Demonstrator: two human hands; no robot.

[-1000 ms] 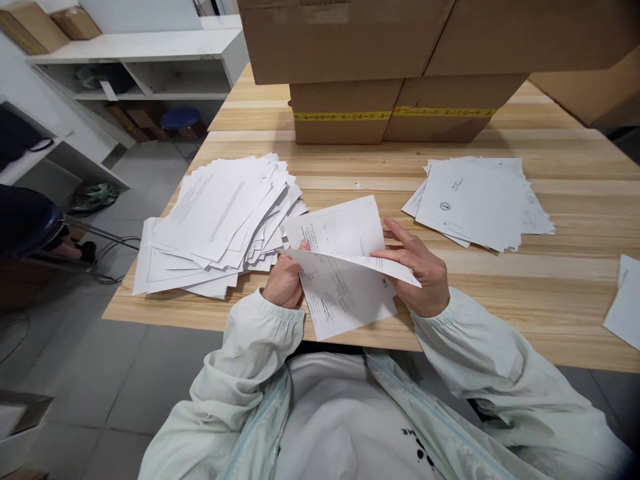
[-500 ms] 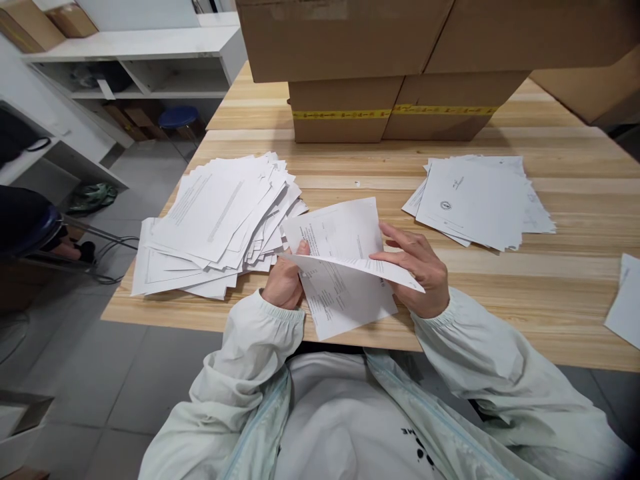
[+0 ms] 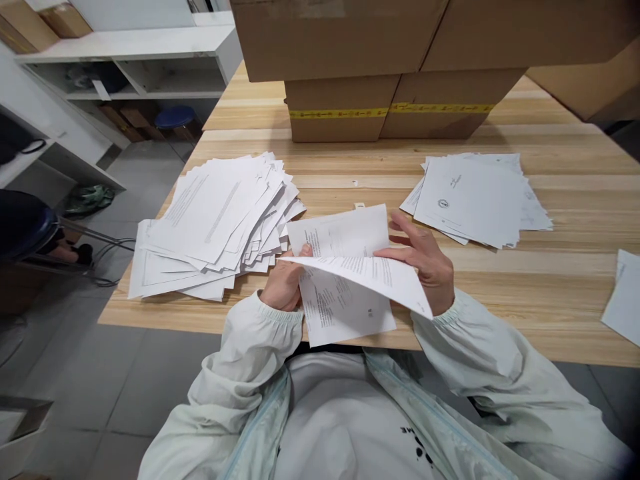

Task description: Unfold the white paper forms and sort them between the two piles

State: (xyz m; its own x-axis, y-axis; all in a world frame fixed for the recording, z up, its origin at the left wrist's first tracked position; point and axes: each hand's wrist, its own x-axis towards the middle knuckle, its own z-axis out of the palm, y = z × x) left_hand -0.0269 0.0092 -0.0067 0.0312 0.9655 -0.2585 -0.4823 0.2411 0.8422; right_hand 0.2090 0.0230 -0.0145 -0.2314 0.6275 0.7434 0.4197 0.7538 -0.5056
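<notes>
Several printed sheets (image 3: 343,230) are between my hands near the table's front edge, with one sheet (image 3: 373,270) bent over toward me above the others. My left hand (image 3: 286,283) grips them at the left edge, its thumb on top and its other fingers hidden beneath. On the right side, my right hand (image 3: 425,260) has the bent sheet against its fingers; one finger lies along the paper and another is raised, while the thumb is hidden behind the sheet. A large loose stack of papers (image 3: 215,213) lies just left of my left hand.
A smaller paper stack (image 3: 470,197) lies at the right, and another paper (image 3: 625,300) is at the far right edge. Cardboard boxes (image 3: 340,110) with yellow tape stand at the back of the wooden table (image 3: 500,313). Blue stools (image 3: 175,119) and white shelves (image 3: 150,43) are at the left.
The bent sheet has curled farther down toward me, its right corner now lower. My right hand has shifted slightly right. The left hand keeps its grip.
</notes>
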